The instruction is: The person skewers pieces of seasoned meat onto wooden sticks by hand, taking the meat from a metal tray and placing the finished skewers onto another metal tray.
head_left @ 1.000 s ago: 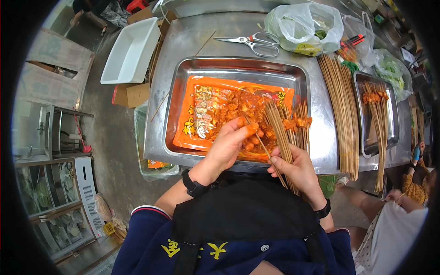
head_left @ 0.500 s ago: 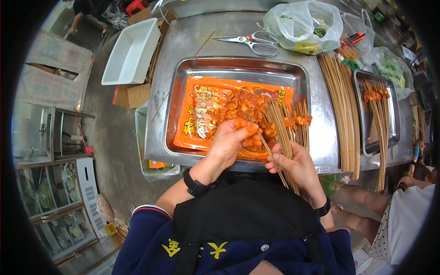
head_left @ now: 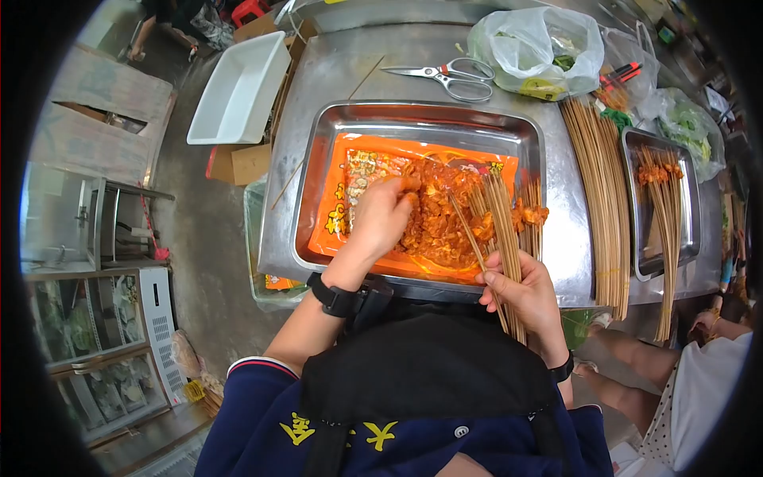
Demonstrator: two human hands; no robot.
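Observation:
My left hand (head_left: 382,213) is over the left side of the red, sauce-coated meat pieces (head_left: 445,199), its stained fingers curled and pinching at them; the fingertips are partly hidden. The meat lies on an orange printed bag (head_left: 334,215) in a deep steel tray (head_left: 318,135). At the tray's front right, my right hand (head_left: 520,290) is closed round a bundle of bamboo skewers (head_left: 502,226). One single skewer (head_left: 469,230) stands apart from the bundle, held between thumb and fingers. Beside it, meat-tipped skewers (head_left: 531,216) rest in the tray's right end.
Scissors (head_left: 445,75) lie behind the tray, left of a plastic bag of greens (head_left: 540,52). To the right are a long pile of bare skewers (head_left: 596,207) and a smaller tray (head_left: 691,215) with loaded skewers. A white bin (head_left: 238,91) stands left; another person's legs (head_left: 636,358) are at right.
My left hand has left the single skewer and moved left and up to the meat. My right hand keeps hold of the skewers. The whole view has shifted slightly.

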